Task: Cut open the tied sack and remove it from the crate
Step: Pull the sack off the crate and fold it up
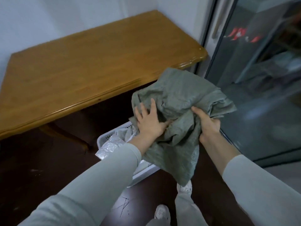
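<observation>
Wooden table [91, 62] w/ glossy top fills the left, set against a white wall [48, 15]. Dark floor [32, 160] below. Glass door [260, 79] on the right, reflections in it. Crumpled clear plastic [110, 146] near centre. White shoes [162, 212] at bottom.

My hands grip coarse matt woven sack [177, 101]; white perforated plastic crate [105, 137], crinkled glossy film [109, 146], varnished wood table [91, 66].

The sack [177, 111] hangs above the crate [104, 137], between the left hand [149, 121] and right hand [206, 123]. The crate stands on the floor [40, 160], before the table [91, 66]. A glass door [260, 79] lies to the right.
</observation>
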Motion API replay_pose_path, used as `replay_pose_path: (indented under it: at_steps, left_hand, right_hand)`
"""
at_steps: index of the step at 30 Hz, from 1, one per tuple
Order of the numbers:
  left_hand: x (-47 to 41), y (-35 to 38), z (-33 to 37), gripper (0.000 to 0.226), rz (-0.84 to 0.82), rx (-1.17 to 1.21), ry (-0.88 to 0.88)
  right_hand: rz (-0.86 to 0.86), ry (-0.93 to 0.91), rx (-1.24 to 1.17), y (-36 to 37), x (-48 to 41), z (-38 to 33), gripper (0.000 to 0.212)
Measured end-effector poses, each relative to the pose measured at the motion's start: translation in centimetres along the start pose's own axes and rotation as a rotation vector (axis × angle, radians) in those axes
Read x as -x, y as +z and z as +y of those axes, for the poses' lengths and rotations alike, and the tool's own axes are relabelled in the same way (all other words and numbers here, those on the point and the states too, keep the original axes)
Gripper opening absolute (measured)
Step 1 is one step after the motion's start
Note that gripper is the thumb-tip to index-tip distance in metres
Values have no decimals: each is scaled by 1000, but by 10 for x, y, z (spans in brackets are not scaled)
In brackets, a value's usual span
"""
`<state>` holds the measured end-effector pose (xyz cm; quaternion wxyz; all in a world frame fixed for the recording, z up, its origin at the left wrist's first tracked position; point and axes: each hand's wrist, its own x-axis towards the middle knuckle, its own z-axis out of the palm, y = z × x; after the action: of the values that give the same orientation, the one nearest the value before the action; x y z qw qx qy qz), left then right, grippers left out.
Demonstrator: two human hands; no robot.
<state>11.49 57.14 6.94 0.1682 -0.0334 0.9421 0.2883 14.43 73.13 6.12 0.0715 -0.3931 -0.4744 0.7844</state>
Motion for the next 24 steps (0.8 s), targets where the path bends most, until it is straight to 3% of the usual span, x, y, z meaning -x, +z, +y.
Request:
replay_pose_path:
  at_steps: [2, 5, 7, 9, 11, 14, 20, 24]
  left_hand:
    - [2, 14, 1, 116, -135, 170, -103]
    - [8, 43, 7, 143, -355, 586, -100]
    - [20, 63, 16, 147, -461, 753, -104]
    - [33, 83, 28, 144, -484, 765, -98]
    - [45, 102, 41, 151, -505, 732, -75]
    - [67, 138, 56, 144, -563, 686, -21]
    - [133, 232, 101, 111, -743, 704, -13]
    - [182, 296, 124, 101, -827, 685, -31]
  right_hand:
    - [42, 43, -68, -27, 5, -2, 57]
    - [-20, 163, -107, -69, 12, 4, 80]
    - [-85, 251, -131, -99, 16, 11, 60]
    - [-103, 287, -157, -129, 20, 17, 32]
    - [-101, 330, -197, -161, 25, 22, 28]
    - [-79, 426, -221, -214, 33, 33, 55]
    - [-175, 346, -494, -329, 62, 51, 48]
    - [-224, 274, -691, -400, 79, 64, 65]
